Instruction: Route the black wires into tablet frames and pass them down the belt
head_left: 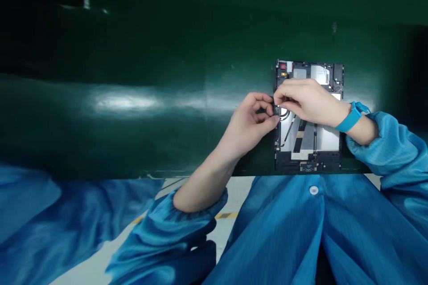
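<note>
An opened tablet body (321,142) lies flat on the green belt, its silver shields, black cables and small boards showing. My left hand (250,122) is at the tablet's left edge, fingers curled and pinched against a small dark part there. My right hand (306,100) reaches across the upper half of the tablet, fingertips pinched together at the same left edge, just above my left fingers. What the fingers hold is too small to name. A blue wrist strap (351,118) circles my right wrist.
The dark green belt (133,111) runs across the whole view, its near edge just below the tablet. Blue smock sleeves and front fill the bottom. Another blue-clad arm (50,213) lies at the lower left. Pale floor with a yellow stripe (227,216) shows beneath.
</note>
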`<state>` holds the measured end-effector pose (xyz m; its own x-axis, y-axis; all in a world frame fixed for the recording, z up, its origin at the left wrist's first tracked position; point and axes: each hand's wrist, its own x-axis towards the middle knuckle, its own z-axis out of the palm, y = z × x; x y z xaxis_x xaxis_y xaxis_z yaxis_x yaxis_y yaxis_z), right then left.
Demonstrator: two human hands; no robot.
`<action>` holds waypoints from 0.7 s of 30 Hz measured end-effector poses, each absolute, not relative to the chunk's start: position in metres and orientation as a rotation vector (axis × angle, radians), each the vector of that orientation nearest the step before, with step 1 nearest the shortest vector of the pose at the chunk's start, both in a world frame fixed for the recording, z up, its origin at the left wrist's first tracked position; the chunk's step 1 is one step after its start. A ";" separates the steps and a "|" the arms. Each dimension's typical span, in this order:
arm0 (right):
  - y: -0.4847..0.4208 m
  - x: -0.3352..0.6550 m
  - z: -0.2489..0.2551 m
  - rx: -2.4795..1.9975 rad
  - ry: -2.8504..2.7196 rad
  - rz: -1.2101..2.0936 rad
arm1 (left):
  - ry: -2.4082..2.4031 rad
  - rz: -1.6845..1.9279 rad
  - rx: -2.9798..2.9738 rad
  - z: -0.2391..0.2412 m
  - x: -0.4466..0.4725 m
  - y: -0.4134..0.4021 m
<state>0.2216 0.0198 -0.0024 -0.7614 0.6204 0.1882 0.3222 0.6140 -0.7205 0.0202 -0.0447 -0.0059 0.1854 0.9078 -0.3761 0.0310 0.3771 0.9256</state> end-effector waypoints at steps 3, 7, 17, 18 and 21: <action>0.021 0.220 -0.004 -0.753 -2.418 0.973 | 1.205 0.795 1.037 -0.009 0.018 -0.046; 0.021 0.219 -0.003 -0.756 -2.418 0.971 | 1.196 0.790 1.038 -0.010 0.018 -0.046; 0.029 0.218 0.001 -0.934 -2.460 0.831 | 1.269 0.715 1.031 -0.001 0.026 -0.028; 0.030 0.218 0.001 -0.944 -2.452 0.839 | 1.276 0.710 1.043 -0.001 0.026 -0.025; 0.031 0.217 -0.002 -0.971 -2.419 0.872 | 1.299 0.699 1.074 0.000 0.026 -0.020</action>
